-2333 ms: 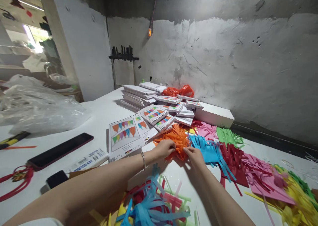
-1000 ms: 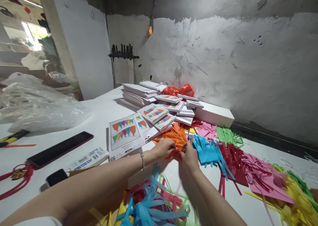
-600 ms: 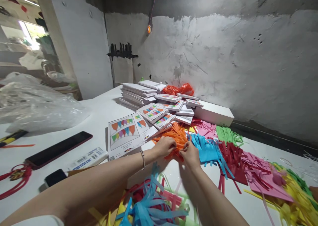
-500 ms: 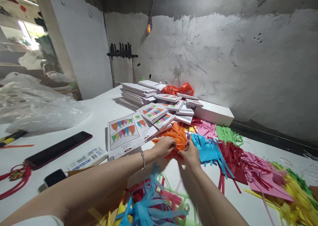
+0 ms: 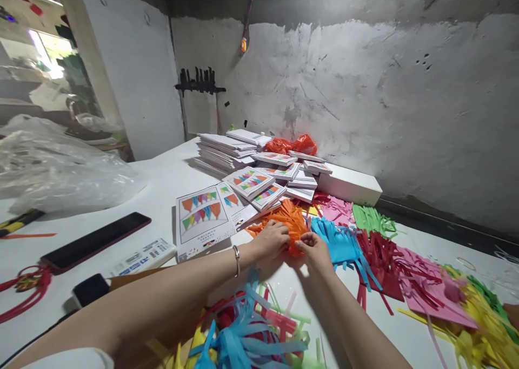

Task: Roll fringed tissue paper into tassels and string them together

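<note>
An orange fringed tassel [image 5: 292, 217] lies on the white table in front of me, made of thin cut strips. My left hand [image 5: 272, 243], with a silver bracelet at the wrist, is closed on its left side. From the right, my right hand [image 5: 317, 252] pinches its near right edge between thumb and fingertips. Just beyond my right hand lies a blue fringed tassel [image 5: 334, 242]. Below my forearms sits a loose heap of blue strips [image 5: 243, 331] with red, yellow and green ones; my left forearm hides part of it.
Printed bunting boxes [image 5: 205, 217] and white stacks [image 5: 223, 155] stand behind. Dark red [image 5: 383, 261], pink [image 5: 430, 288] and yellow [image 5: 478, 315] tassels run to the right. On the left are a phone [image 5: 97, 242], a white labelled box [image 5: 141, 258] and clear plastic [image 5: 60, 169].
My right hand has shifted slightly right and down, its fingers loosening a little. The left hand has moved marginally over the orange tassel, whose near side looks more gathered.
</note>
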{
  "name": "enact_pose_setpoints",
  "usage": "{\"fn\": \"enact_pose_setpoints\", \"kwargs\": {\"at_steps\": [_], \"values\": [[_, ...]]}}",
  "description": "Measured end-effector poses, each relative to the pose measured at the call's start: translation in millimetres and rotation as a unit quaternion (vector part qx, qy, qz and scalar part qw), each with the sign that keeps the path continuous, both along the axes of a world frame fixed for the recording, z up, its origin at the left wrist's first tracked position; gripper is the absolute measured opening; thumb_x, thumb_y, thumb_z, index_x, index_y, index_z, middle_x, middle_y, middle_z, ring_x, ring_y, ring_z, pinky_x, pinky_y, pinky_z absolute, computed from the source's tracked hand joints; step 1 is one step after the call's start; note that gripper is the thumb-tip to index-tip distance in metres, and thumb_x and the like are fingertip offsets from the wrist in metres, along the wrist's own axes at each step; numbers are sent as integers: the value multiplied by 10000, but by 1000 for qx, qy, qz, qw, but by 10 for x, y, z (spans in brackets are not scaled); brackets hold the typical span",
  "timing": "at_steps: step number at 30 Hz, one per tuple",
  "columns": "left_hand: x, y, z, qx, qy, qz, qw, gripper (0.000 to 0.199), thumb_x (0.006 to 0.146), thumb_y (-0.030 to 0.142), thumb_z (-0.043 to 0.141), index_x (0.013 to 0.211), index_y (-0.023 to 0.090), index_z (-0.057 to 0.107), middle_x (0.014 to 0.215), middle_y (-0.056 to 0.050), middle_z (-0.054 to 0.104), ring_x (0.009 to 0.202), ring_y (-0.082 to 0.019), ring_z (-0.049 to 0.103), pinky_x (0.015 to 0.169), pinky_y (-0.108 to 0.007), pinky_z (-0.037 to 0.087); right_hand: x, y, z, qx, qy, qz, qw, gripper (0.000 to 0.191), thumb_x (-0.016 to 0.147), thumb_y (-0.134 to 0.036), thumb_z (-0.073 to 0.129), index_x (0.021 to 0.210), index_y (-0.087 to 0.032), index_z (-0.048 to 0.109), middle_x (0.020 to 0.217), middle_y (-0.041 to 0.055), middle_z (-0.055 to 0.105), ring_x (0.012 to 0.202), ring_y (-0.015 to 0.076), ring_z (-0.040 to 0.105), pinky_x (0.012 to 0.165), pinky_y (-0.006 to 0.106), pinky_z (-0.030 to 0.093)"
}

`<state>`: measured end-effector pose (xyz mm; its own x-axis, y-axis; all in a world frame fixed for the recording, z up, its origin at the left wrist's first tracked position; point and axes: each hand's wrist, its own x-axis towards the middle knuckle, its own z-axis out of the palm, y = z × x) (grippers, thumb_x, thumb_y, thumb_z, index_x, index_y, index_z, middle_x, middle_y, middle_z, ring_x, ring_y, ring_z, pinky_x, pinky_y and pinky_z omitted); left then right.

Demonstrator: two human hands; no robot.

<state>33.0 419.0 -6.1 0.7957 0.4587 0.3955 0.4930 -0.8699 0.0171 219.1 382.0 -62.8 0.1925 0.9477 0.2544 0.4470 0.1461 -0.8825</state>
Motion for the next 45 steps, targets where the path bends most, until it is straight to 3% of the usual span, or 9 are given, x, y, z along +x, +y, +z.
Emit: {"fn": "enact_pose_setpoints", "kwargs": {"at_steps": [5,8,13,18,25,30,35,40,45], "values": [[-24,66,-53,4,1,9,1000,163,970,305,610,919,161,667,986,-42,683,939,-195,643,902,-420,519,87,-171,51,93,-70,-49,992,283,981,-385,596,1150,-158,607,1010,29,659,807,141,653,721,320,567],[-14,49,-50,2,-3,8,1000,151,964,286,612,893,165,668,970,-39,683,942,-199,634,920,-429,501,74,-319,163,152,-168,-40,973,186,967,-285,567,1095,-203,674,1058,56,656,928,190,637,826,379,531],[16,31,-38,-13,-3,16,1000,156,961,292,620,892,159,665,970,-38,683,945,-200,639,908,-428,510,53,-483,283,222,-350,20,910,62,819,-214,666,840,-235,720,1325,94,606,1259,315,510,1062,508,324],[-5,21,7,-43,-12,20,999,166,971,312,607,927,167,672,1023,-53,684,977,-204,638,915,-430,517,156,-429,157,272,-463,14,844,132,833,-120,666,909,-223,700,1319,99,637,1301,278,482,1144,474,182],[115,-19,103,-133,-37,-40,990,194,956,344,633,1031,171,678,1128,-69,675,1068,-232,629,963,-469,507,178,-392,145,312,-513,-15,799,155,914,-121,592,943,-217,711,1209,92,688,1204,244,549,1164,466,163],[95,282,206,-244,-148,11,958,236,962,345,632,1078,140,658,1058,-55,684,910,-199,674,811,-389,579,285,-552,177,293,-533,7,794,218,843,-52,606,897,-232,717,1223,78,686,1209,252,565,1145,467,248],[-198,728,516,-290,-326,128,891,269,975,343,615,1150,140,633,1085,-64,673,886,-193,678,757,-364,595,703,-912,149,251,-524,-15,814,232,798,-14,590,710,-215,665,1207,78,688,1138,256,615,974,416,457],[-253,1026,1027,-250,-457,194,831,284,976,342,613,1181,146,621,1122,-75,667,915,-198,677,779,-378,595,1176,-1454,126,226,-504,-77,830,249,851,-95,513,675,-220,637,1158,114,679,1028,274,648,829,427,532],[7,1103,1564,-189,-474,192,839,290,976,343,611,1192,149,618,1156,-83,659,965,-212,670,822,-406,585,1394,-2089,143,234,-527,-116,808,208,847,-136,500,831,-241,680,1202,131,665,1102,329,614,895,529,485]]}}
